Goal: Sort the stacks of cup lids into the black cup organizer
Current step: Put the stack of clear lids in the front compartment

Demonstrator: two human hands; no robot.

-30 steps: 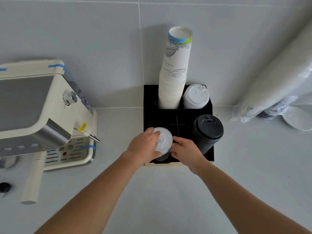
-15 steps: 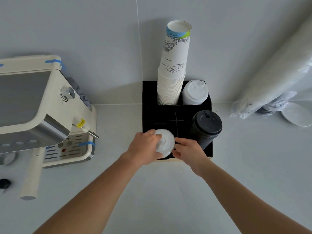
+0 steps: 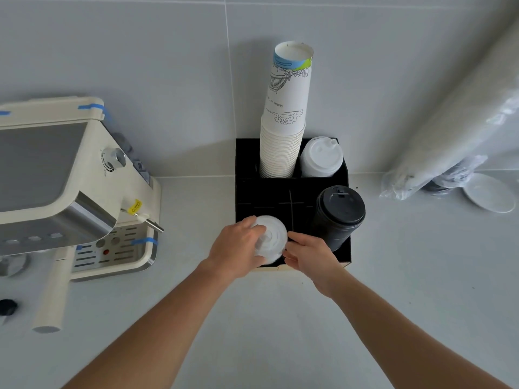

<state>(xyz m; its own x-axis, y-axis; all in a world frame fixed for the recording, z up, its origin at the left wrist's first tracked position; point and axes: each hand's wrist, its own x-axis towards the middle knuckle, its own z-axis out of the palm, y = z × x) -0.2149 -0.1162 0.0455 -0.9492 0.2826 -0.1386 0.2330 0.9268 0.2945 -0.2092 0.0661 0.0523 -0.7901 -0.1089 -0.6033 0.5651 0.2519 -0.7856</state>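
Note:
The black cup organizer [image 3: 264,197] stands against the wall. A stack of clear lids [image 3: 272,240] sits in its front left compartment. My left hand [image 3: 236,248] grips the stack's left side and my right hand [image 3: 309,256] pinches its right side. A stack of black lids [image 3: 338,211] fills the front right compartment. At the back, a stack of white lids [image 3: 320,157] stands beside a tall stack of paper cups [image 3: 286,113].
A cream espresso machine [image 3: 56,178] stands at the left, its portafilter handle [image 3: 52,299] sticking forward. At the right a long plastic-wrapped sleeve of cups [image 3: 460,116] leans on the wall, with a white lid [image 3: 488,192] lying beside it.
The stack of clear lids has sunk a little deeper into the front left compartment. Both hands stay on it.

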